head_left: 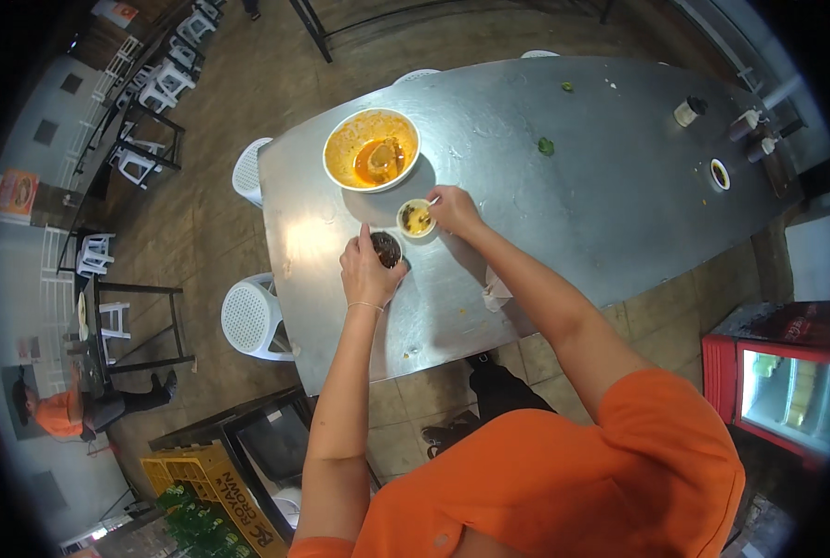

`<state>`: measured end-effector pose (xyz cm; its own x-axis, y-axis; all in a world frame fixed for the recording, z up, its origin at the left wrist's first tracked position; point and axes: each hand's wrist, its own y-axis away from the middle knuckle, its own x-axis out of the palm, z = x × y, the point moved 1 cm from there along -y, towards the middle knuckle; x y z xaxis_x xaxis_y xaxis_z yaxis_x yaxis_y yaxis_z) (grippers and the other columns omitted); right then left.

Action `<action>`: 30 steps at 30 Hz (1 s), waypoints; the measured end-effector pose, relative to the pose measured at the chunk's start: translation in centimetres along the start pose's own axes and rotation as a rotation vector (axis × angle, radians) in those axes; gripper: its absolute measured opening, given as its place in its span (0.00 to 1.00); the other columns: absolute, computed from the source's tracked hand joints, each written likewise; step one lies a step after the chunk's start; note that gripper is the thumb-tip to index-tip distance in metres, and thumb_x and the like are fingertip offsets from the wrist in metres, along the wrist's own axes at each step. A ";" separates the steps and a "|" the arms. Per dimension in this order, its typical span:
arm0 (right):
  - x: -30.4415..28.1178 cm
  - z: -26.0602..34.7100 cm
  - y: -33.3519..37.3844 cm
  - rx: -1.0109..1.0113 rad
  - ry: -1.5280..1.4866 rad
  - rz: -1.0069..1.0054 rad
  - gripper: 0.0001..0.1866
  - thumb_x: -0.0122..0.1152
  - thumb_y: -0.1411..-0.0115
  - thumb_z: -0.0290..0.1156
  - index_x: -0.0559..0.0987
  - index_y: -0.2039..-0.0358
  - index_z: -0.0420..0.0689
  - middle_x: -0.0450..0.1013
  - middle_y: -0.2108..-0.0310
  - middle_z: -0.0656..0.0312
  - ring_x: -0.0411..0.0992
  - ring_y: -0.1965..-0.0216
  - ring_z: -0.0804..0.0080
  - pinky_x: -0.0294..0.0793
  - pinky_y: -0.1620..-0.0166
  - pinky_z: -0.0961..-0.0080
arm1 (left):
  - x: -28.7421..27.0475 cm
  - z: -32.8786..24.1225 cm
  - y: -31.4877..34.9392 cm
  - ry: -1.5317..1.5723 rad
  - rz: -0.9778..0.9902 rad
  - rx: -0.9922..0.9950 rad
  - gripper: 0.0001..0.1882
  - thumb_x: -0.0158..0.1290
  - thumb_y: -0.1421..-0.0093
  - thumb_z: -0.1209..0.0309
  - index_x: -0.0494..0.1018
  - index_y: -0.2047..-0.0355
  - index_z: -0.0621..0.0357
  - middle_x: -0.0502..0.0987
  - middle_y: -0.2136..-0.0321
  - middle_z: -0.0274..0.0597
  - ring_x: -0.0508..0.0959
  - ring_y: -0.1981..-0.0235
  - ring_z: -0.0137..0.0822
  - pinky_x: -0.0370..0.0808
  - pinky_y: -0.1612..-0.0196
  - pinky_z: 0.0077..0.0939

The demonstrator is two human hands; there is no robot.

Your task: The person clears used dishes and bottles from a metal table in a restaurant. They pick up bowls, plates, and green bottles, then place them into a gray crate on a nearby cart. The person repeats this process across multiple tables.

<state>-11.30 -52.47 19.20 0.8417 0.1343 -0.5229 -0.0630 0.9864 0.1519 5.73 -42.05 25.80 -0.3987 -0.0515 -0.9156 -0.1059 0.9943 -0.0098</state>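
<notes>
On the steel table point(489, 186), my left hand point(366, 270) curls round a small round cup point(400, 263) with dark contents. Just to the right and farther off is a small pale bowl point(402, 230) holding yellow food with dark bits. My right hand point(456, 210) pinches at its right rim; a short light streak shows between the fingers, and I cannot tell if it is a spoon handle. Beyond both stands a large white bowl point(334, 174), its inside smeared orange, with orange-red liquid and a smaller round piece at the bottom.
Green scraps point(546, 147) lie on the tabletop. At its far right are a dark-lidded jar point(689, 112), squeeze bottles point(744, 125) and a small dish of dark sauce point(720, 174). White stools point(250, 317) edge the left side. A red glass-front cooler point(726, 372) stands right; yellow crate point(212, 479) lower left.
</notes>
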 end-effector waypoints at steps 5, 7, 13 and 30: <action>-0.2 -1.1 1.9 0.191 -0.373 0.133 0.10 0.52 0.48 0.29 0.78 0.69 0.38 0.75 0.77 0.56 0.73 0.77 0.68 0.72 0.72 0.72 | 1.0 -4.1 -2.7 0.065 0.005 0.197 0.42 0.62 0.63 0.63 0.59 0.46 0.60 0.66 0.53 0.54 0.67 0.53 0.52 0.66 0.50 0.40; -0.2 -1.9 3.0 0.110 -0.370 0.005 0.10 0.52 0.45 0.30 0.77 0.66 0.38 0.74 0.78 0.58 0.70 0.83 0.75 0.71 0.78 0.75 | 2.5 -4.5 -3.6 0.062 0.073 0.243 0.41 0.62 0.64 0.64 0.60 0.47 0.60 0.66 0.53 0.55 0.67 0.52 0.52 0.66 0.49 0.40; -9.3 -3.2 9.3 -0.105 -0.300 -0.211 0.11 0.53 0.46 0.32 0.76 0.64 0.41 0.74 0.74 0.60 0.71 0.80 0.76 0.70 0.74 0.77 | 4.0 -4.4 -4.4 0.047 0.091 0.313 0.43 0.61 0.66 0.67 0.59 0.46 0.57 0.61 0.51 0.55 0.64 0.52 0.54 0.65 0.49 0.39; -29.7 -21.0 31.6 0.214 -0.322 -0.709 0.07 0.54 0.44 0.28 0.76 0.68 0.40 0.68 0.78 0.66 0.63 0.83 0.82 0.60 0.84 0.85 | 5.1 -18.3 -0.2 -0.024 0.203 0.522 0.39 0.59 0.63 0.70 0.60 0.47 0.51 0.64 0.54 0.54 0.66 0.54 0.53 0.70 0.54 0.41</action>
<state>-49.56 -23.31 21.95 0.7584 -0.5823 -0.2930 0.6201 0.7830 0.0487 -13.01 -44.22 28.46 -0.3427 0.1422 -0.9286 0.4381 0.8986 -0.0240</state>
